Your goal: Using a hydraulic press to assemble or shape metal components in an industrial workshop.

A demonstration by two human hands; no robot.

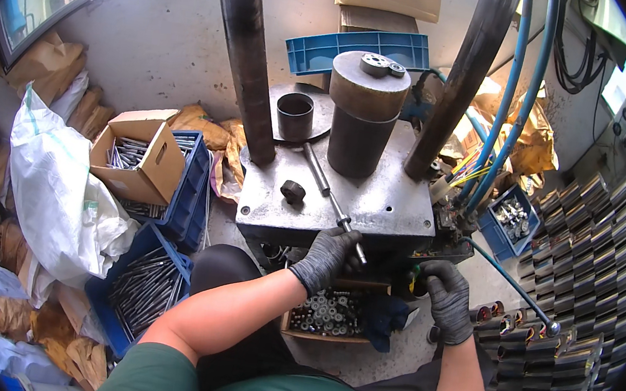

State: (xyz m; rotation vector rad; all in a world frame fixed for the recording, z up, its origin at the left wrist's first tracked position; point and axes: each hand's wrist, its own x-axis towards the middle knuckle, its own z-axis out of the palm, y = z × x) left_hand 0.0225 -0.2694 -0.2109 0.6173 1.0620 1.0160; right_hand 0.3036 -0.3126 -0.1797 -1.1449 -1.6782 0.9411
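My left hand [327,257], in a dark grey glove, is closed around a thin metal shaft [342,219] at the front edge of a steel press table [265,205]. A collar shows on the shaft just above my fingers, and its lower end sticks out past them. Its upper end meets a thicker metal rod [316,168] lying on the table. My right hand [449,304], gloved too, is low to the right of the table with fingers curled. A yellow-green part [417,280] shows beside its fingertips; what they hold, if anything, is hidden.
On the table stand a thick steel cylinder [362,135], a short dark tube [294,116] and a small dark block [292,192] between two columns. A carton of small metal parts [328,338] sits below. Blue crates of shafts [147,292] are left, stacked metal tubes [579,303] right.
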